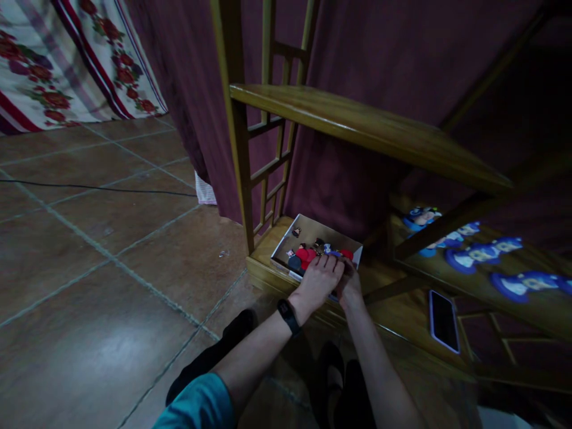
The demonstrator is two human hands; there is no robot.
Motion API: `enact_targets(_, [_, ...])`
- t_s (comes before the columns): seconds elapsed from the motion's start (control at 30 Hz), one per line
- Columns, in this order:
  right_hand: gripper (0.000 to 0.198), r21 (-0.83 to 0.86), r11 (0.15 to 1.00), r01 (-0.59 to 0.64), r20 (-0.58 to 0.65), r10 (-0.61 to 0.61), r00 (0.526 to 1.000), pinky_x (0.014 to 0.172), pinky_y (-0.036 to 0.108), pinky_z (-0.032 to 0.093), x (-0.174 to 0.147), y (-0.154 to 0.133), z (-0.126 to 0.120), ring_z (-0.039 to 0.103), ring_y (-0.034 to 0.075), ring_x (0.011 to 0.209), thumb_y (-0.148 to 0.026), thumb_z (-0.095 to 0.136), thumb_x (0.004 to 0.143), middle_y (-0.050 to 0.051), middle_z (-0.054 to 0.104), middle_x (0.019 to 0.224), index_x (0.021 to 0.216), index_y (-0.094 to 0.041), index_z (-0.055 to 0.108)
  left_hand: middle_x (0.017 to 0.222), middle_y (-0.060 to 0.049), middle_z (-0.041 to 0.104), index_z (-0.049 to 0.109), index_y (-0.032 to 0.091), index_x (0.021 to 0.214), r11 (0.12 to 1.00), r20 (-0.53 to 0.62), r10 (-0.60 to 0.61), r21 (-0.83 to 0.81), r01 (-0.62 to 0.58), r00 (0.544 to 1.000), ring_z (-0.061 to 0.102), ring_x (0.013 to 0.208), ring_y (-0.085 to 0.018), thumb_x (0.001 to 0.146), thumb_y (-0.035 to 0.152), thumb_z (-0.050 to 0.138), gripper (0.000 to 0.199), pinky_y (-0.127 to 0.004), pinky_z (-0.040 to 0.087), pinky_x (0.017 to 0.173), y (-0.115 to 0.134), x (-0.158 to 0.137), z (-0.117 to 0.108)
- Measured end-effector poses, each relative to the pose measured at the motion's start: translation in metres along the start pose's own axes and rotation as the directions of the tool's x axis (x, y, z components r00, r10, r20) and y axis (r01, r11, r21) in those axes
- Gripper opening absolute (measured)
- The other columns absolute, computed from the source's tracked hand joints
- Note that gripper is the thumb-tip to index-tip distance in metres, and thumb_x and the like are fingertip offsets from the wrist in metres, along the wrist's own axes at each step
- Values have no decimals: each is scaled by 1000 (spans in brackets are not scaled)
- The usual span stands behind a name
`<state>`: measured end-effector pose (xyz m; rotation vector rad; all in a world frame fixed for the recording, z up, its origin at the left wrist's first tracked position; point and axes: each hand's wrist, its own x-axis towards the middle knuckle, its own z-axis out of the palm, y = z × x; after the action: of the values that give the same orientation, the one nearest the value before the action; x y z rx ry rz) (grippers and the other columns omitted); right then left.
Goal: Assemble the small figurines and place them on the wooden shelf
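A shallow cardboard box [286, 235] with pale edges sits on the low wooden shelf and holds several small figurines. Among them are red figurines [305, 255] in the middle and a small dark figurine [297, 231] near the far left corner. My left hand [322, 275], with a black band on the wrist, reaches over the box's near side, its fingers bent down among the figurines. Right beside it, my right hand [348, 281] is closed too and partly covered by the left. Whatever the fingertips hold is hidden.
A wooden shelf board [357, 119] juts out above the box. To the right, several blue-and-white figurines [476, 253] stand on a higher shelf. A phone [444, 322] lies on the low shelf. A black cable [98, 188] crosses the tiled floor at left.
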<state>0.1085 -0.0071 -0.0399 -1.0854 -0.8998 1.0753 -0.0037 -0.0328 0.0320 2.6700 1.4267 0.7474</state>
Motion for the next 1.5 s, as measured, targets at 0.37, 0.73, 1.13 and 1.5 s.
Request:
enact_targets(0.37, [30, -355, 929, 101, 112, -65, 992, 76, 32, 49, -2, -29, 4, 62, 19, 86, -29, 58, 71, 3, 65, 97, 101, -21, 56, 64, -2, 62, 61, 12, 85, -252, 469, -594, -880, 403, 653, 58, 56, -11, 62, 10, 65, 24, -26, 49, 61, -33, 17, 23])
enact_targets(0.73, [25, -471, 874, 120, 205, -23, 978, 77, 34, 49, 5, -32, -9, 63, 20, 83, -27, 57, 73, 4, 68, 92, 96, -19, 61, 60, -3, 62, 59, 10, 75, -502, 673, -537, -740, 448, 509, 60, 52, -11, 61, 3, 69, 19, -25, 51, 56, -36, 15, 20])
enact_targets(1.13, [35, -420, 898, 133, 246, -29, 969, 76, 32, 50, 5, -33, -4, 63, 18, 82, -28, 59, 72, 4, 67, 95, 107, -22, 57, 65, -4, 66, 62, 11, 82, -569, 711, -455, -695, 439, 536, 61, 53, -11, 64, 7, 68, 20, -23, 52, 56, -48, 12, 18])
enact_targets(1.5, [28, -408, 896, 175, 287, -56, 956, 83, 34, 47, 12, -34, -13, 61, 18, 90, -25, 54, 76, 4, 65, 100, 103, -23, 59, 64, -7, 67, 64, 10, 84, -516, 717, -444, -695, 501, 538, 61, 52, -12, 67, 8, 66, 17, -25, 52, 57, -46, 13, 17])
